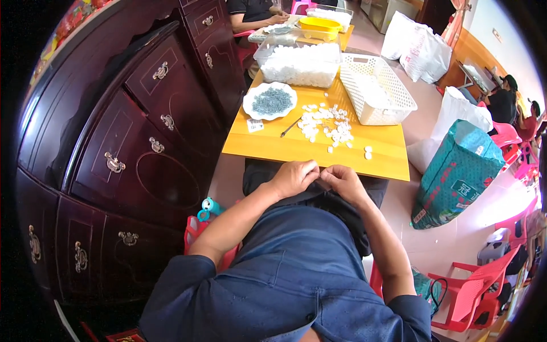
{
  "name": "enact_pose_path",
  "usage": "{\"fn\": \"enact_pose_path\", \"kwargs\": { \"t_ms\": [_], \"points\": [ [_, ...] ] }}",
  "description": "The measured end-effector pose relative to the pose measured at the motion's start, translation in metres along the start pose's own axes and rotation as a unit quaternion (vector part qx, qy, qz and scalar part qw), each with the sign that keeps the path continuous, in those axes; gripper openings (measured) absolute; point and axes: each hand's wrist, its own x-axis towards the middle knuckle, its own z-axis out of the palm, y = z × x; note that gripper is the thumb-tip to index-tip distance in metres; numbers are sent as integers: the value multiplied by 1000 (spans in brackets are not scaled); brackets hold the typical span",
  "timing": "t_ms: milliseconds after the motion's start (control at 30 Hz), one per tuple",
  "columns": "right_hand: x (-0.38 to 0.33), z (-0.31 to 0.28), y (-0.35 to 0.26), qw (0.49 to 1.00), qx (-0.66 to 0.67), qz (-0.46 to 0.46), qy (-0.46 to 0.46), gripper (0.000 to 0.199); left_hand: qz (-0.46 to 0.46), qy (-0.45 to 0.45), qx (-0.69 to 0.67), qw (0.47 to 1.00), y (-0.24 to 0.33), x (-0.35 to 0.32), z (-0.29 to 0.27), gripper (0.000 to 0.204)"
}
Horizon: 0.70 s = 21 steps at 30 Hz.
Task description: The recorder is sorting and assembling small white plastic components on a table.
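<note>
Yellow tbl (273, 146) w/ clear bin (296, 76), wht basket (388, 116), plate (247, 106) of dk bits (272, 102), thin tool (290, 127) & scattered wht pcs (341, 135).

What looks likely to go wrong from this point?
The left hand and right hand are close together over the lap, short of the table; any small piece between their fingertips, too small to make out, could drop to the floor.

A sleeve or wrist might sweep the loose white pieces off the near side.

The white basket seems to jut past the right edge, so a bump might tip it.
</note>
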Motion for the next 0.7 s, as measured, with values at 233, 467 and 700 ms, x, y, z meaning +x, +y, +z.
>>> {"fn": "enact_pose_path", "kwargs": {
  "t_ms": [233,467,700],
  "points": [
    [-5,2,0,997,47,57,-37,24,66,-17,84,994,8,1,-2,12],
    [-10,2,-4,983,131,116,-46,21,82,-39,96,991,12,1,-2,16],
    [-8,4,-5,975,201,82,-56,22,-16,23,-76,997,18,3,-3,7]
  ]
}}
